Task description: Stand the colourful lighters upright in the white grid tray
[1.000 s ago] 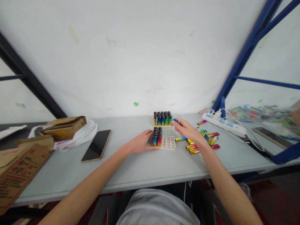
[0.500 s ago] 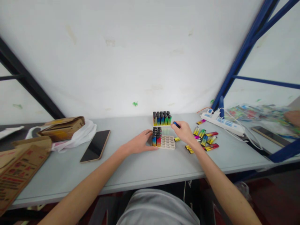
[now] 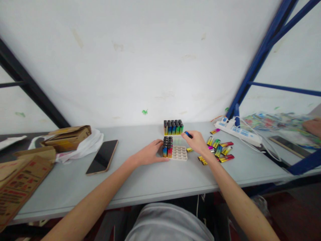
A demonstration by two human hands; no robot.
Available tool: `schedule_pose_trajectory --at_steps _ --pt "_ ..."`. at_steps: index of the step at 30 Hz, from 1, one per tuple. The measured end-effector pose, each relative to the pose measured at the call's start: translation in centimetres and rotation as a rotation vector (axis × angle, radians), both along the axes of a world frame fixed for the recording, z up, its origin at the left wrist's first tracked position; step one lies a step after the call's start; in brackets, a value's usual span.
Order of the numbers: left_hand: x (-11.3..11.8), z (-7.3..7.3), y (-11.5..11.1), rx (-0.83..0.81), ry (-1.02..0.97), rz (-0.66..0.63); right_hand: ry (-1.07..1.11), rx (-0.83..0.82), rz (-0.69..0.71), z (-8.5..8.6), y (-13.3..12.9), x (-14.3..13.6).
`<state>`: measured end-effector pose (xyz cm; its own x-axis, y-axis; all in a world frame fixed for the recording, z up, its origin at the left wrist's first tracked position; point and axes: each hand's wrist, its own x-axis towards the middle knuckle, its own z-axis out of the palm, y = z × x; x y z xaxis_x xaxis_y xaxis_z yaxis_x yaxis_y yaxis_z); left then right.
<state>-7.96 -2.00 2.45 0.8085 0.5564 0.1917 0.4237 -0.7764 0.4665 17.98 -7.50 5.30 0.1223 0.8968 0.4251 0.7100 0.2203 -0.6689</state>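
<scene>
Several upright lighters [image 3: 167, 150] with black tops fill the left part of a pale tray [image 3: 179, 153] with round holes; the right part's holes are bare. My left hand [image 3: 151, 152] curves round the tray's left end, thumb and fingers apart. Above the tray's right part, my right hand [image 3: 195, 141] pinches a dark-blue-ended lighter [image 3: 188, 134], most of it hidden by the fingers. Behind stands a second tray packed with upright lighters [image 3: 173, 127]. Loose colourful lighters [image 3: 218, 150] lie in a pile right of my right hand.
A phone [image 3: 102, 157] lies at the left, beside a white plastic bag [image 3: 85, 147] and cardboard boxes [image 3: 27, 177]. A power strip [image 3: 238, 132] with cables is at the right, near a blue frame post [image 3: 258, 60]. Another person's hand [image 3: 313, 127] shows at the far right.
My right hand, with the lighter, has shifted very slightly left. My left hand holds its place at the tray. The other person's hand at the far right has moved slightly.
</scene>
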Motion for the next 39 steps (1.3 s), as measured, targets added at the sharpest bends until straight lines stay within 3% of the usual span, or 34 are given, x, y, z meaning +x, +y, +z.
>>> schedule_pose_trajectory --at_steps 10,17,20,25,31,39 --pt "0.1 0.2 -0.1 -0.001 0.035 0.01 -0.045 0.002 0.075 -0.2 0.0 -0.5" --pt "0.1 0.1 0.0 -0.015 -0.005 0.01 -0.031 -0.007 0.313 -0.5 0.3 -0.1" --pt "0.1 0.0 0.0 -0.009 -0.001 0.015 -0.14 0.041 0.301 -0.2 0.1 -0.2" --pt "0.0 0.0 0.1 -0.005 -0.009 0.011 -0.185 -0.036 0.321 -0.1 -0.1 -0.3" --pt "0.1 0.0 0.1 -0.013 -0.007 0.008 -0.273 -0.019 0.326 -0.4 0.3 0.3" --pt "-0.1 -0.1 0.0 -0.009 -0.019 0.014 -0.301 -0.024 0.451 -1.4 0.8 0.3"
